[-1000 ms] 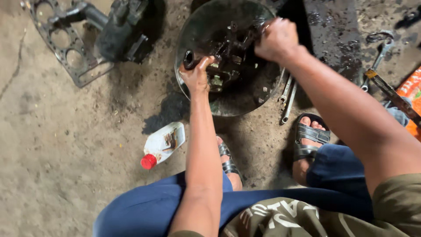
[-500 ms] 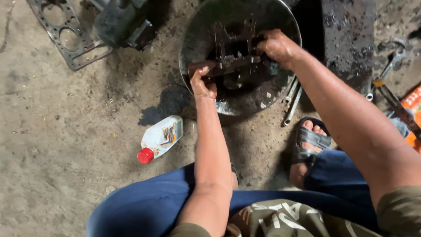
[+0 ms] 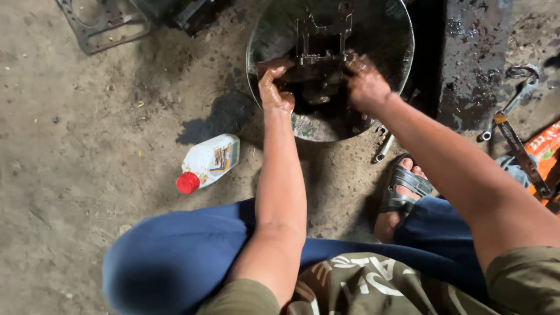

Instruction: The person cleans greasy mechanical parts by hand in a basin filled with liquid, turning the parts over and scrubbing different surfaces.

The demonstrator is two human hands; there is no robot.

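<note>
Closest to the camera, blue trousers and an olive shirt fill the bottom of the view, with a sandalled foot (image 3: 401,195) planted on the dirty concrete floor (image 3: 76,175). Both bare forearms stretch forward from there.

Out at the end of them, the left hand (image 3: 274,87) is wet and oily, its grip closed tight, fingers curled over the left end of a greasy metal engine part (image 3: 318,64). The right hand (image 3: 364,84) is just as slick, and its grip is wrapped shut on the right side of the same part. So the part sits squarely between the two hands, held at both ends, low inside a round dark metal basin (image 3: 402,35), with its upright bracket rising beyond the knuckles.

Left of the left arm, a white plastic bottle with a red cap (image 3: 207,163) lies on its side on the floor, well apart from the basin. Just right of the basin's near rim, a couple of slim steel tools (image 3: 382,149) lie by the foot. Farther right, a wrench (image 3: 513,102) rests on an oil-stained patch. At the far top left, a flat gasket (image 3: 96,29) lies on the floor.
</note>
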